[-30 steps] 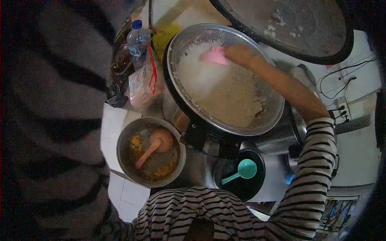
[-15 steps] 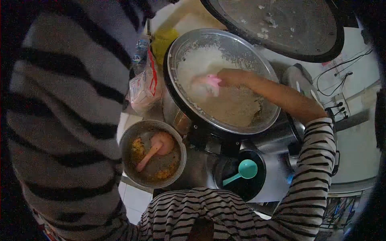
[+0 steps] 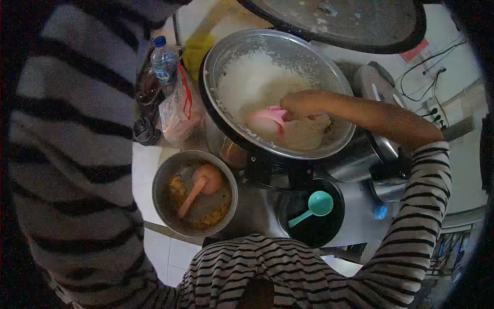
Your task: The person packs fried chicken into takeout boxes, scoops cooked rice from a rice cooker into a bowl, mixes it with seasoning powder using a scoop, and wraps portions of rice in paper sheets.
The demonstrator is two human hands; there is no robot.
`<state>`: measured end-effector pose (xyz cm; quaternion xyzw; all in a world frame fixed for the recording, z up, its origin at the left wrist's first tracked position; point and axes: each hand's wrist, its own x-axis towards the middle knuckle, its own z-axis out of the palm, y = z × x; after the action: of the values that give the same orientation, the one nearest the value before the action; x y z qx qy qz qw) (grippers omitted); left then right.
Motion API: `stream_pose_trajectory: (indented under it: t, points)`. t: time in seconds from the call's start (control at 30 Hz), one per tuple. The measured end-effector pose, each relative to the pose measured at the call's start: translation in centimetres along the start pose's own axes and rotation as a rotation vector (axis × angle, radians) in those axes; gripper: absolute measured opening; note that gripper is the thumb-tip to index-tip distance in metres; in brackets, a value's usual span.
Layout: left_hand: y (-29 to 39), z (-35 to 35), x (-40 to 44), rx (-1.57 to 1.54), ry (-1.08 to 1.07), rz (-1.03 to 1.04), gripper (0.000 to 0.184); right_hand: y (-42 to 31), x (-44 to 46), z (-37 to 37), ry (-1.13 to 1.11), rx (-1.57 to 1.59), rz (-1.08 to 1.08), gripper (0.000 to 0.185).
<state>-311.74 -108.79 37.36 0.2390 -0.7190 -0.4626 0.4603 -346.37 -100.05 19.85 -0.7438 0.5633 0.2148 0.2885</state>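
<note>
My right hand (image 3: 299,103) reaches into a large rice cooker pot (image 3: 210,90), its fingers closed on a pink scoop (image 3: 267,122). The scoop rests low in the white rice (image 3: 254,77), near the pot's front side. Grains stick to the pot's inner wall. My left sleeve (image 3: 82,129) fills the left side of the view, and my left hand lies outside it.
The raised lid (image 3: 350,20) is behind the cooker. A metal pan (image 3: 159,201) with yellowish food and a pink ladle (image 3: 207,178) stands at front left. A dark container (image 3: 321,229) holds a turquoise scoop (image 3: 320,203). A water bottle (image 3: 163,64) and a plastic bag (image 3: 177,121) stand left.
My right hand and the pink scoop have moved toward the front of the pot. My left sleeve has shifted left, uncovering more of the bottle. The view has tilted slightly.
</note>
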Motion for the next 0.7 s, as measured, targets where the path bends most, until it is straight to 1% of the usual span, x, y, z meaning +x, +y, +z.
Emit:
stream_pose_trajectory:
  t: [0.07, 0.17, 0.2, 0.27, 0.37, 0.47, 0.57, 0.6, 0.7]
  points:
    - [0.5, 0.4, 0.4, -0.001, -0.010, 0.015, 0.036, -0.2, -1.4, 0.1, 0.010, 0.094, -0.027, 0.029]
    - [1.2, 0.8, 1.0, 0.007, -0.014, 0.030, 0.036, 1.2, -0.4, 1.2, -0.088, -0.125, -0.211, 0.027]
    - [1.2, 1.0, 1.1, 0.007, -0.018, 0.028, 0.037, 1.8, -0.5, 1.2, -0.128, -0.100, -0.158, 0.026]
    - [1.3, 1.6, 1.8, 0.007, -0.033, 0.029, 0.037, -1.1, -3.1, -1.0, -0.205, -0.047, -0.049, 0.025]
    - [1.7, 2.3, 2.3, 0.019, -0.039, 0.030, 0.037, 1.7, -2.5, -1.2, -0.250, 0.004, -0.175, 0.024]
    - [1.8, 3.2, 3.0, 0.028, -0.053, 0.021, 0.037, 3.6, -3.6, -1.1, -0.190, 0.184, -0.289, 0.022]
    - [1.6, 4.8, 3.9, 0.013, -0.086, 0.017, 0.037, 3.9, -5.8, -1.3, -0.201, 0.449, -0.117, 0.021]
    - [1.7, 5.4, 4.2, 0.012, -0.103, 0.018, 0.038, 3.9, -6.9, -0.6, -0.126, 0.552, -0.024, 0.020]
    - [1.7, 7.7, 5.1, 0.000, -0.173, 0.011, 0.038, 4.3, -10.9, 0.8, 0.067, 0.667, 0.060, 0.022]
